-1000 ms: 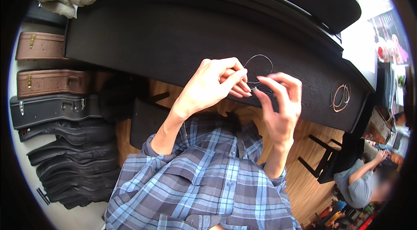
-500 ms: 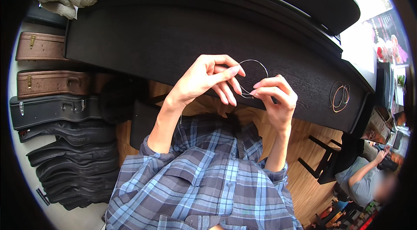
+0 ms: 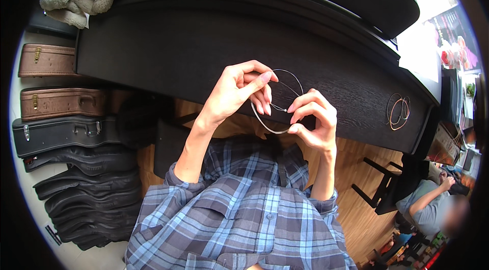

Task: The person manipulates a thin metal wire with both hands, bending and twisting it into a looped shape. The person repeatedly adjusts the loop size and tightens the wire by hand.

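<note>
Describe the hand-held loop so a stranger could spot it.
Find the wide black surface across the picture. At its near edge, between the left hand and right hand, is the thin loop. Unlike the coppery coil lying farther right, it is held and silvery.

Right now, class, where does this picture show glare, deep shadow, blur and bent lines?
Head view: glare washes out the white surface at upper right; head view: shadow hides detail beneath the black tabletop, left of the hands; head view: the co-worker's head is blurred, while the wire loop in the left hand and right hand looks fairly sharp; head view: fisheye distortion curves the black tabletop's long edges.
</note>
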Motion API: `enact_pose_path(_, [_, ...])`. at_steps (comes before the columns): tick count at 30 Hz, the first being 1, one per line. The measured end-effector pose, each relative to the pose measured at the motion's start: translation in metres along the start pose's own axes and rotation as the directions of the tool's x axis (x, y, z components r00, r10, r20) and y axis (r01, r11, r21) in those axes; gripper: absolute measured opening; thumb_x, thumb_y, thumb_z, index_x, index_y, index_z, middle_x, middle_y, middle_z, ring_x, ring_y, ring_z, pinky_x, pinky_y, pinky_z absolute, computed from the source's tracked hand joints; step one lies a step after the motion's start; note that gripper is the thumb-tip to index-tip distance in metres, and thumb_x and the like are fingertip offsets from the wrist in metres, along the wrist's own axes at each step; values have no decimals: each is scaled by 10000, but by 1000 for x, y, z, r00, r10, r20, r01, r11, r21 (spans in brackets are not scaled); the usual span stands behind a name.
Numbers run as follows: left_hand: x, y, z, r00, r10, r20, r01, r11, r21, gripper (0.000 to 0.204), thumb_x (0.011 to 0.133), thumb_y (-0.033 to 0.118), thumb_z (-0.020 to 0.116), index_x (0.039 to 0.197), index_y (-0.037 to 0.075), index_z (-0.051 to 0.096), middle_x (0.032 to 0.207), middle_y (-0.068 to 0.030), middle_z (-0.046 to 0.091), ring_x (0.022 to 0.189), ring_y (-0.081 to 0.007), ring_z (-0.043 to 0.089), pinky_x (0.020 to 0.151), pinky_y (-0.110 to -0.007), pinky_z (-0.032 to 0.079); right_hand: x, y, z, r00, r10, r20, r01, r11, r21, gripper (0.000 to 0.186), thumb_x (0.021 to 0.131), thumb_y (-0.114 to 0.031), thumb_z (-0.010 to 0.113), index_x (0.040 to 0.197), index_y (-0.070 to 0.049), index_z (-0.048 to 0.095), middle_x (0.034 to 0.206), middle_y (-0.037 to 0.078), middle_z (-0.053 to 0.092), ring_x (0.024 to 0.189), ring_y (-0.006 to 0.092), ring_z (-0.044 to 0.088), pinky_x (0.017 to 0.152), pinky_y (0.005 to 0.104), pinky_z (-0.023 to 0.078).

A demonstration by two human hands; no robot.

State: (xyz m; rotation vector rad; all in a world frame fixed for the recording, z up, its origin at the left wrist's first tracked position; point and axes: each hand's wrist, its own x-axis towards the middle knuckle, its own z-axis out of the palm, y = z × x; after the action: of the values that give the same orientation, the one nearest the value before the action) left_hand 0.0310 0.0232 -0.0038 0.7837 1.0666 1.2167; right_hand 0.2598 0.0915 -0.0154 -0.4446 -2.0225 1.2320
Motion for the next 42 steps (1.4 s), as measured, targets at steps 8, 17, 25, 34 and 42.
enact_pose_path(8, [4, -4, 3, 988, 98, -118, -97, 995, 19, 257, 1056, 212, 579, 1085, -35, 644, 699, -76, 670, 566, -167, 688, 487, -239, 534, -10, -1, 10, 980, -25, -195, 28, 1000, 10, 239, 657, 134, 819, 825, -19, 743, 1046, 143, 700, 871, 229, 757, 700, 304, 654])
enact_pose_path(17, [10, 1, -4, 977, 103, -186, -122, 988, -92, 264, 1047, 214, 598, 1093, -40, 652, 698, -66, 667, 559, -156, 683, 479, -231, 526, -9, -2, 12, 992, 5, -130, -2, 1000, 20, 241, 658, 110, 839, 841, -24, 758, 1140, 143, 634, 952, 268, 752, 756, 348, 664])
enact_pose_path(25, [16, 18, -6, 968, 180, -172, -167, 982, 87, 270, 1043, 219, 606, 1092, -37, 677, 648, -40, 637, 505, -106, 629, 441, -213, 465, -6, -14, 11, 995, -19, -101, -27, 901, -433, 349, 710, 126, 716, 921, -128, 828, 1026, 67, 725, 977, 234, 699, 819, 323, 596])
enact_pose_path(34, [12, 29, 4, 990, 137, 10, -132, 925, 356, 167, 1013, 136, 644, 1049, -5, 726, 654, -2, 632, 561, -45, 593, 515, -188, 436, 16, -21, -22, 918, 55, -392, -195, 925, -327, 345, 915, -110, 721, 1254, -61, 677, 1164, 74, 615, 838, 129, 537, 769, 276, 438])
enact_pose_path(42, [21, 33, 12, 987, 57, 152, -118, 893, 434, 153, 972, 194, 708, 1001, 56, 768, 694, -1, 659, 607, -52, 587, 527, -215, 421, 41, -33, -13, 750, 660, 48, -651, 724, 226, 165, 993, -164, 688, 1064, -15, 692, 757, 20, 651, 566, 22, 504, 513, 184, 391])
